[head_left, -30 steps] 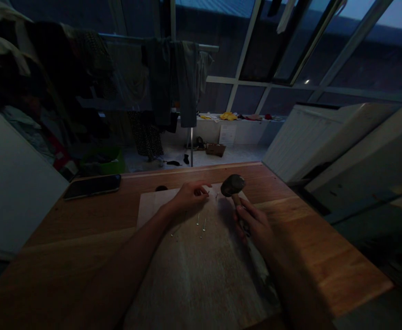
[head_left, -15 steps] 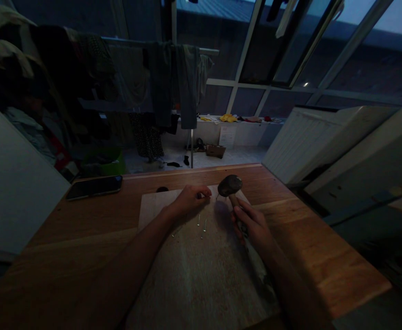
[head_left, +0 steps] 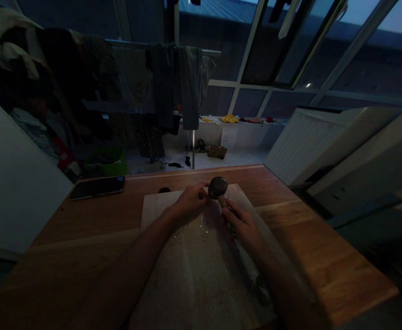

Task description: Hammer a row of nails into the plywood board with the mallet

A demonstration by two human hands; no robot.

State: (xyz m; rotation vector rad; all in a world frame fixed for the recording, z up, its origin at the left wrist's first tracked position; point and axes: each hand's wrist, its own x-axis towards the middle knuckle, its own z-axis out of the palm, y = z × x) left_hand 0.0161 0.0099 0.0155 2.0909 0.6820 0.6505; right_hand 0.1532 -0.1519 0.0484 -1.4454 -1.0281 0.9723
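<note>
In the head view my right hand is closed around the handle of a hammer. Its dark, rounded head hangs over the far part of a pale wooden board, right beside my left fingertips. My left hand is pinched near the board's far edge; the hammer head partly covers the fingertips, and what they hold is hidden. Several thin nails lie loose on the board below my left hand. Behind the hammer a thin nail seems to stand up from the board.
The board lies on a brown wooden table. A phone lies at the table's far left, and a small dark round object sits behind the board. Beyond are hanging clothes, a green tub and a white ribbed panel.
The hammer in my right hand has moved left, so its head now overlaps my left fingertips. My left hand stays pinched in nearly the same spot. The view has shifted slightly.
</note>
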